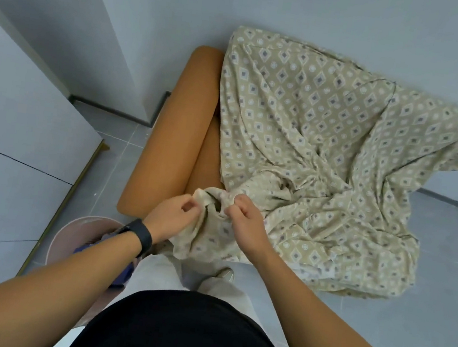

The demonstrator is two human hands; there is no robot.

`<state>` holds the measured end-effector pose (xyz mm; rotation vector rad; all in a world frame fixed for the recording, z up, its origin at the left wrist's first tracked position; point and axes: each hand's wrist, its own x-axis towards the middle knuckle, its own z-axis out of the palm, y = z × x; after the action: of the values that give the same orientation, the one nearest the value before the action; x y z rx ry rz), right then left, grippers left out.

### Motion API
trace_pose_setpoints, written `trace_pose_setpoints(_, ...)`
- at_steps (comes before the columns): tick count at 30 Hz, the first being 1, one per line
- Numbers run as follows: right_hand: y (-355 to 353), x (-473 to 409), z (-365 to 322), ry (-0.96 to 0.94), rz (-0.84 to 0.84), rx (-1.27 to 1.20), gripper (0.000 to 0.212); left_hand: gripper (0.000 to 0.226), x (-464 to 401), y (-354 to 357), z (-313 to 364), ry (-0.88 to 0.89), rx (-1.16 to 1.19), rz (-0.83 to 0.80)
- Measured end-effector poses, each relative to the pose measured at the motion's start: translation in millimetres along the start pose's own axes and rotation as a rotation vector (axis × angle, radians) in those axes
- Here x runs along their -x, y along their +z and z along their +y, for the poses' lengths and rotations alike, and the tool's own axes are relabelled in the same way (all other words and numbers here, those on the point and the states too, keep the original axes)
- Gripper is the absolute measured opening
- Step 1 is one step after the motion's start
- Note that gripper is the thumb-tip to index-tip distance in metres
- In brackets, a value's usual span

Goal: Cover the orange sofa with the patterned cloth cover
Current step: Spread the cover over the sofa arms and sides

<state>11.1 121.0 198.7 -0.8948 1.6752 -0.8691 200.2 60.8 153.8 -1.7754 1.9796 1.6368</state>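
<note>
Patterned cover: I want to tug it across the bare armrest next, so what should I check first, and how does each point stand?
1. Left hand grips the cover's edge: ok.
2. Right hand grips the same bunched edge: ok.
3. Patterned cover spread flat: not ok, it lies creased and bunched.
4. Orange sofa fully covered: not ok, the left armrest and a strip of seat show.
5. Cover kept off the floor: not ok, its right part trails onto the tiles.
6. Cover caught behind the backrest: cannot tell.
</note>
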Motion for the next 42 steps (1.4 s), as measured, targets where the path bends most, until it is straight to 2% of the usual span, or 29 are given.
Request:
trace_pose_setpoints(1, -5, 6, -3, 0.014, -0.031, -0.066, 0.039, 0.029, -7, -1, 13, -0.006, 0.079, 0.016)
trace_pose_setpoints(3, -14, 18, -4, 0.026, -0.067, -0.157, 0.04, 0.046, -21, 3, 38, -0.067, 0.233, -0.073)
trace_pose_setpoints(7, -28, 33, 1, 0.024, 0.004, -0.186, 0.033, 0.073, -52, 27, 53, -0.382, 0.491, -0.26)
trace_pose_setpoints(10, -41, 40, 10, 0.051, 0.015, -0.187, 0.032, 0.054, -58, 37, 56, -0.436, 0.646, -0.324)
trace_pose_setpoints(12, -47, 44, 16, 0.077, -0.001, -0.173, 0.034, 0.042, -55, 42, 60, -0.403, 0.63, -0.358)
trace_pose_setpoints(13, -49, 44, 20, 0.111, -0.022, -0.133, 0.034, 0.042, -52, 43, 60, -0.379, 0.615, -0.358)
trace_pose_setpoints(15, -53, 38, 27, 0.213, -0.11, 0.067, 0.036, 0.053, -52, 41, 54, -0.349, 0.642, -0.3)
trace_pose_setpoints(16, -56, 32, 33, 0.28, -0.192, 0.251, 0.037, 0.056, -51, 38, 50, -0.342, 0.686, -0.262)
trace_pose_setpoints(18, -62, 19, 44, 0.42, -0.358, 0.739, 0.039, 0.046, -39, 31, 50, -0.296, 0.782, -0.24)
trace_pose_setpoints(19, -61, 13, 46, 0.452, -0.385, 0.941, 0.037, 0.037, -30, 25, 52, -0.279, 0.843, -0.242)
trace_pose_setpoints(20, -60, 7, 44, 0.435, -0.313, 1.058, 0.032, 0.026, -22, 21, 51, -0.266, 0.904, -0.241)
trace_pose_setpoints(21, -57, 2, 38, 0.378, -0.184, 1.073, 0.028, 0.017, -16, 16, 48, -0.263, 0.959, -0.238)
trace_pose_setpoints(22, -51, -5, 32, 0.292, -0.056, 0.988, 0.026, 0.014, -11, 13, 43, -0.264, 1.011, -0.239)
trace_pose_setpoints(23, -42, -13, 23, 0.218, 0.016, 0.853, 0.027, 0.024, -7, 10, 37, -0.265, 1.061, -0.255)
trace_pose_setpoints(24, -34, -21, 14, 0.212, 0.01, 0.722, 0.03, 0.043, -4, 9, 33, -0.273, 1.086, -0.267)
trace_pose_setpoints(25, -19, -31, 5, 0.232, -0.075, 0.628, 0.036, 0.053, 0, 6, 25, -0.269, 1.128, -0.26)
trace_pose_setpoints(27, 8, -43, -3, 0.344, -0.249, 0.54, 0.043, 0.031, 7, 1, 19, -0.227, 1.188, -0.252)
trace_pose_setpoints(28, 17, -45, -1, 0.442, -0.304, 0.512, 0.038, 0.022, 13, -1, 18, -0.22, 1.192, -0.237)
trace_pose_setpoints(30, 35, -49, 10, 0.679, -0.368, 0.534, 0.019, 0.036, 20, -10, 6, -0.208, 1.205, -0.223)
trace_pose_setpoints(31, 43, -49, 18, 0.772, -0.38, 0.573, 0.018, 0.039, 24, -14, 0, -0.194, 1.217, -0.211)
trace_pose_setpoints(33, 52, -48, 27, 0.865, -0.383, 0.613, 0.022, 0.026, 28, -20, -14, -0.198, 1.201, -0.159)
trace_pose_setpoints(34, 59, -50, 35, 0.807, -0.393, 0.647, 0.022, 0.016, 30, -25, -23, -0.224, 1.171, -0.132)
trace_pose_setpoints(35, 64, -51, 38, 0.675, -0.394, 0.698, 0.024, 0.015, 31, -29, -31, -0.252, 1.095, -0.127)
trace_pose_setpoints(36, 70, -52, 40, 0.482, -0.324, 0.772, 0.029, 0.021, 30, -34, -39, -0.272, 0.986, -0.152)
trace_pose_setpoints(37, 76, -53, 36, 0.333, -0.189, 0.716, 0.033, 0.027, 27, -38, -46, -0.281, 0.872, -0.2)
trace_pose_setpoints(38, 80, -50, 32, 0.21, -0.032, 0.547, 0.035, 0.03, 22, -42, -50, -0.295, 0.78, -0.237)
trace_pose_setpoints(39, 84, -47, 24, 0.106, 0.008, 0.458, 0.032, 0.03, 17, -46, -52, -0.312, 0.712, -0.235)
trace_pose_setpoints(40, 88, -43, 11, 0.034, -0.064, 0.396, 0.029, 0.032, 11, -47, -50, -0.32, 0.687, -0.206)
trace_pose_setpoints(42, 94, -34, -11, -0.029, -0.344, 0.377, 0.026, 0.036, -4, -54, -40, -0.29, 0.681, -0.221)
